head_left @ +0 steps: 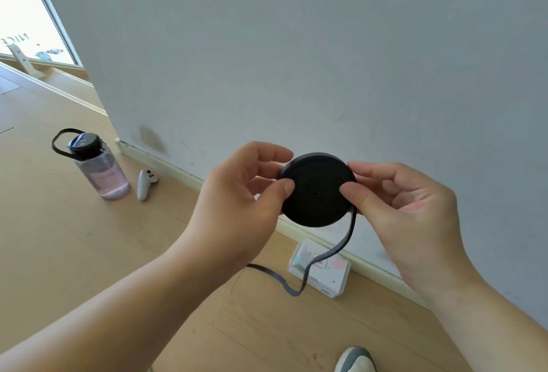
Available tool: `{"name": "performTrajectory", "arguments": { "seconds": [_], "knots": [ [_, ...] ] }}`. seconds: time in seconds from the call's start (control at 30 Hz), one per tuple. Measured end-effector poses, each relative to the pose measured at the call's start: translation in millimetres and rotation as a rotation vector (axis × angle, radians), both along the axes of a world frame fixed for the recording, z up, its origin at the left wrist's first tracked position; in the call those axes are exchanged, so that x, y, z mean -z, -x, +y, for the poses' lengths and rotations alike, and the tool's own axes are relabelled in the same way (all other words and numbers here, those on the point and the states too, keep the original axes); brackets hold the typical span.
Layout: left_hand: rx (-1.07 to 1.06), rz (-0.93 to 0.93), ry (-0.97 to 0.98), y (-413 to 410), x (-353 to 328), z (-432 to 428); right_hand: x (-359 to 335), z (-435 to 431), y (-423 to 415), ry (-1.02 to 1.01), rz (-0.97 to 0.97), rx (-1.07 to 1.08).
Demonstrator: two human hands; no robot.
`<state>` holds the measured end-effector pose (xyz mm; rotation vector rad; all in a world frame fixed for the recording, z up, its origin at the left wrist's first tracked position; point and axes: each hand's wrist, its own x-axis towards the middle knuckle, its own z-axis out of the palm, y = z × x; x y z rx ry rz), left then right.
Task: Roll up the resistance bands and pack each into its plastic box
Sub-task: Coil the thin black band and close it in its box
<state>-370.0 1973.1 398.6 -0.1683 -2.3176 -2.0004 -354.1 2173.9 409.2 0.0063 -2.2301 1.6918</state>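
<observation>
A black resistance band is wound into a flat round roll (316, 191), held up in front of the wall. My left hand (240, 193) pinches the roll's left edge between thumb and fingers. On the opposite edge, my right hand (406, 202) grips it with the thumb pressed on the face. A loose tail of the band (335, 253) hangs from the roll's lower right and trails down to the wooden floor. Under the tail, a clear plastic box (323, 274) with a printed label lies on the floor by the baseboard.
A grey wall (296, 60) with a white baseboard rises close ahead. On the floor at left stand a pink-tinted water bottle (98, 164) with a black lid and a white handheld controller (145, 183). The toe of a shoe (355, 359) shows at the bottom edge.
</observation>
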Motion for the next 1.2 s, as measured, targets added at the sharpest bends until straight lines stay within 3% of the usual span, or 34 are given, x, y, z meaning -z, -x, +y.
{"name": "performTrajectory", "arguments": {
  "seconds": [0.1, 0.17, 0.27, 0.33, 0.5, 0.7, 0.83, 1.03, 1.2],
  "knots": [
    [0.013, -0.089, -0.052, -1, 2, 3, 0, -1, -1, -0.014, -0.017, 0.004],
    [0.052, -0.089, 0.082, -3, 3, 3, 0, -4, -2, -0.119, -0.02, -0.016],
    [0.136, 0.097, 0.351, -4, 0, 3, 4, -9, -4, -0.305, 0.069, -0.103],
    [0.186, 0.144, 0.428, -4, 0, 2, 5, -11, -5, -0.341, 0.089, -0.113],
    [0.106, 0.077, 0.22, -2, -4, -1, 1, -7, -5, -0.124, -0.008, -0.022],
    [0.08, -0.09, -0.076, 2, -8, -5, -2, -6, -6, -0.064, -0.001, -0.006],
    [0.155, -0.167, 0.104, 1, -6, -3, -1, -6, -5, -0.208, 0.039, -0.044],
    [0.203, 0.132, 0.353, -4, -2, -2, 1, -8, -6, -0.329, 0.142, -0.096],
    [0.116, 0.146, 0.215, -2, -1, -3, -5, -9, -8, -0.11, 0.0, -0.014]
  ]
}}
